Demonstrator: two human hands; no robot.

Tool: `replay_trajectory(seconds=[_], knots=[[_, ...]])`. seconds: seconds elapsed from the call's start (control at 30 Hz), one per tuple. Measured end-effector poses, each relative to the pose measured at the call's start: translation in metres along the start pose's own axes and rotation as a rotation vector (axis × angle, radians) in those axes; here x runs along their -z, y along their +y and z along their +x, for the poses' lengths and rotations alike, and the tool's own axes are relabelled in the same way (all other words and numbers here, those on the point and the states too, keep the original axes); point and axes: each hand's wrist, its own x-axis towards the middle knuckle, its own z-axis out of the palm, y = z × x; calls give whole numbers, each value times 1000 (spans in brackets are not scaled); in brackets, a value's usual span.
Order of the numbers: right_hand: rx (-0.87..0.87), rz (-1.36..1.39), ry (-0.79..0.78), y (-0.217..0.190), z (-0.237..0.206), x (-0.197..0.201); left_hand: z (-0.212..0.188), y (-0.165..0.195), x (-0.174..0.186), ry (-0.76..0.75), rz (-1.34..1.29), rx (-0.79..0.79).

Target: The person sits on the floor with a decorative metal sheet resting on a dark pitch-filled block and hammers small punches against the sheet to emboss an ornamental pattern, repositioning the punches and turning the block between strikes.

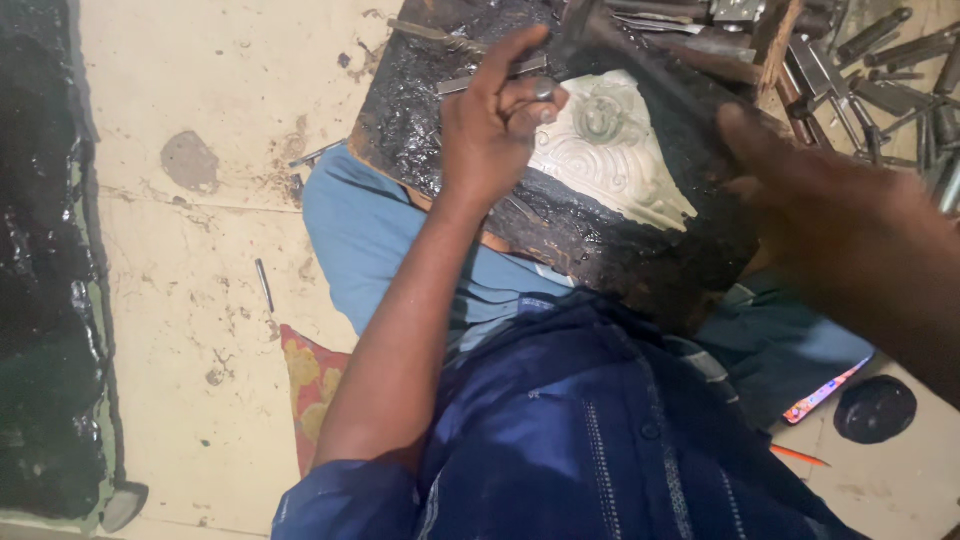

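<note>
Head view, only cam. Landmark = black pitch-coated board (600, 240) resting tilted on the person's lap, over light-blue trousers.

- Embossed metal sheet (610, 150), pale, scroll relief, stuck on the board's upper-middle face, pitch all round it.
- Left hand (495, 125) at the sheet's left edge, fingers pinched around a thin metal punch (490, 80); tip looks to meet the sheet's upper left, contact point hidden by knuckles. Grip: clenched on the punch.
- Right hand (800, 190) over the board's right side, motion-blurred, wrapped on a dark hammer handle (650, 70) running up-left; head near the board's top edge, above the punch. Grip: closed round the handle.
- Pile of spare punches (880, 70) just beyond the board's top-right corner. One loose punch (264, 285) on floor, well left of board.
- Round dark lump (875, 408) + orange pencil (798, 456) on floor below board's right corner.

Judgement, doing it well: keep punch steady against the relief line, light even taps, board braced on the lap so it doesn't rock; thumb clear of the punch's struck end.
</note>
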Motion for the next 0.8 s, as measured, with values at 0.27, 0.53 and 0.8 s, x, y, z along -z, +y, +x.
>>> replay_trajectory(seconds=[0.27, 0.53, 0.8], knots=[[-40, 12, 71, -23, 6, -3, -5, 3, 0, 18, 92, -53], [15, -151, -15, -29, 6, -4, -14, 1, 2, 47, 168, -130], [63, -118, 17, -39, 8, -4, -15, 6, 2, 47, 153, -128]])
